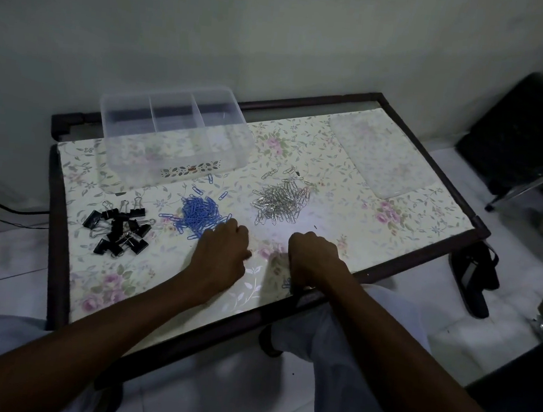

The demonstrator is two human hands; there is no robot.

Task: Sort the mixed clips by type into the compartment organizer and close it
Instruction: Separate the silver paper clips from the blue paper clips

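1. The table [414, 172] carries everything; the clear box [175, 131] sits upper left, compartments empty, its lid [383, 156] upper right.
2. Three sorted heaps wait: binder clips [119, 225] left, blue clips [202, 214] centre, silver clips [280, 201] right.
3. The left hand [222, 250], fingers curled, touches the blue heap; best scoop that whole.
4. The right hand [313, 258] is fisted, apparently holding nothing.

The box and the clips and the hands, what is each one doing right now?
Organizer box: open, all three compartments look empty.
Lid: off, lying flat on the table's right side.
Black binder clips: loose pile, left.
Blue paper clips: loose pile, middle.
Silver paper clips: loose pile, right.
Left hand: fingers curled, at the blue pile's edge.
Right hand: fingers curled, on the table.
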